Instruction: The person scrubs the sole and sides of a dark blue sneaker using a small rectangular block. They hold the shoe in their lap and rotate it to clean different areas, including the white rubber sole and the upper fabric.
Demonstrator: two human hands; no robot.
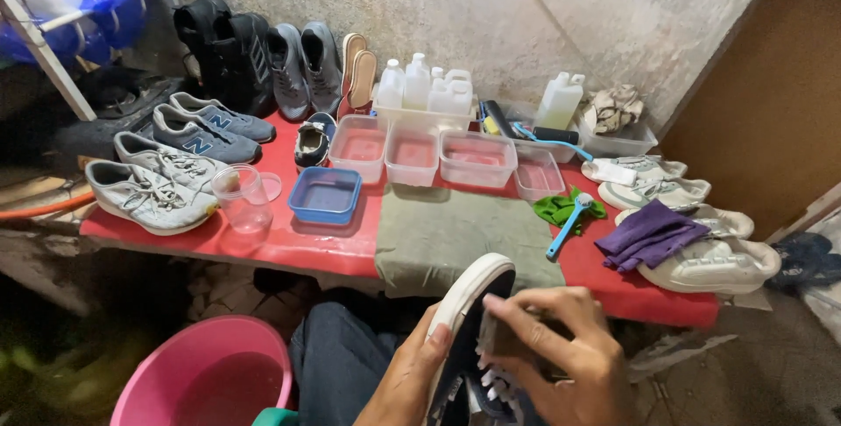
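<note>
Head view is looking down over a red table (263, 246) set against a rough wall. At far left, grey running shoes (153, 194) are lying in pairs beside a clear plastic cup (243, 198) and a blue tub (325, 195). Below the table edge a pink bucket (206, 382) is sitting on the floor. Moving right, a grey-green cloth (455, 233) is draping over the table front, with clear plastic containers (438, 156) and white bottles (425, 84) lined up behind it. Further right, a blue-handled brush (568, 226) is resting next to a green rag (554, 209), then a purple cloth (648, 235) is lying over white sneakers (714, 260).

Low in the middle, the left hand (407, 382) is gripping a dark canvas shoe with a white sole (464, 303) from its side, holding it tilted over the lap. The right hand (561, 352) is closing over a small brush with pale bristles (492, 373), pressing it against the shoe's upper.

Judging by this, scrubbing of the upper is under way; working onward is calling for a firm hold on the shoe while it is being turned to bring fresh fabric under the bristles.
</note>
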